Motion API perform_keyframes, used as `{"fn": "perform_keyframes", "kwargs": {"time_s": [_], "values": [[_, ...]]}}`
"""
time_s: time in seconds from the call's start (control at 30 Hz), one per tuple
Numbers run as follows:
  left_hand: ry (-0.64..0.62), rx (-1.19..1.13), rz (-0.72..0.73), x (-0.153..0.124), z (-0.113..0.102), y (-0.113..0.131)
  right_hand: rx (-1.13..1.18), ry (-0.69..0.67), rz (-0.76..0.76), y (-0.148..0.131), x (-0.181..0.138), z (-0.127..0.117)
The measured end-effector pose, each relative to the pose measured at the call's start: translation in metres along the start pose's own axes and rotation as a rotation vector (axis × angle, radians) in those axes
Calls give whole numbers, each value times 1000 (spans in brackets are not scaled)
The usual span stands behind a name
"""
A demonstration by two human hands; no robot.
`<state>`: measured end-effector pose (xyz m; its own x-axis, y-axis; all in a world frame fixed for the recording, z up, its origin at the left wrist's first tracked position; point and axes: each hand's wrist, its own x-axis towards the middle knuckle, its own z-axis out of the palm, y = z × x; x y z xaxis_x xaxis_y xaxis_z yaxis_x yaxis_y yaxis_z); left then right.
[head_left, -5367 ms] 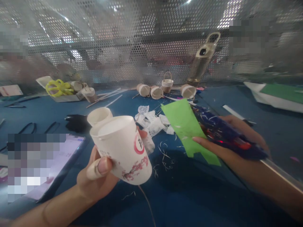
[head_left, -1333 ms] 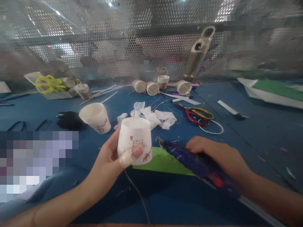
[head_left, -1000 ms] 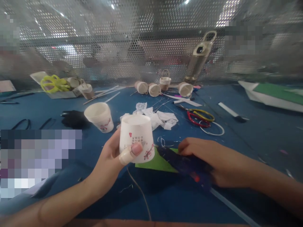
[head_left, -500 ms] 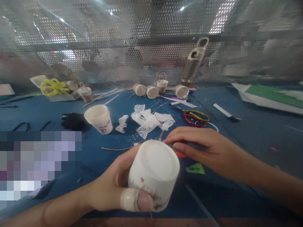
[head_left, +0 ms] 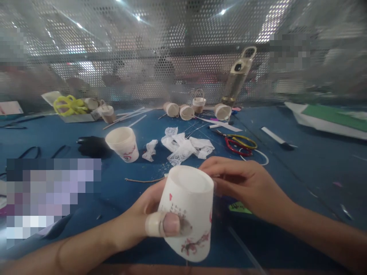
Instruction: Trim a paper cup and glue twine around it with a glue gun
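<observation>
The left hand is gripping a white paper cup over the blue table. Its thumb (which is wearing a pale bandage) is pressing against the near wall, while the other fingers are wrapping behind, mostly hidden. The cup is tilting with its closed base facing up, and printed pink blossoms are showing low on its side.

The right hand is curling just beside the cup's base end. Its fingers are bending inward, held close together, but their tips are passing behind the cup, so I cannot tell whether they are pinching anything.

Under that hand, a green paper is peeking out. Beyond the cup, white lace is lying near 1 pair of scissors and, farther left, a cup stack. Along the back, 3 small baskets are lying sideways and 1 handled basket is standing upright.
</observation>
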<state>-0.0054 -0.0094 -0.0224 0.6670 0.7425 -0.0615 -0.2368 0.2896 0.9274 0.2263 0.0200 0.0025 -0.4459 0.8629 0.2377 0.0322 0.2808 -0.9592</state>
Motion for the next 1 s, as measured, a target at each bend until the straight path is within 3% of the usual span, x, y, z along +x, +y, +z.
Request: {"fn": "perform_keyframes", "kwargs": {"time_s": [0.17, 0.43, 0.63, 0.77, 1.0], "values": [[-42, -119, 17, 1, 5, -2, 116, -37, 23, 7, 0, -1], [5, -189, 24, -2, 4, 4, 276, -5, 38, 13, -6, 1], [162, -288, 94, 0, 0, 3, 413, 18, 35, 16, -9, -4], [294, -182, 143, 3, -3, 0, 434, -11, 0, 13, -8, -4], [198, 0, 71, 2, -1, -4, 537, -188, 23, 14, -16, -3]]}}
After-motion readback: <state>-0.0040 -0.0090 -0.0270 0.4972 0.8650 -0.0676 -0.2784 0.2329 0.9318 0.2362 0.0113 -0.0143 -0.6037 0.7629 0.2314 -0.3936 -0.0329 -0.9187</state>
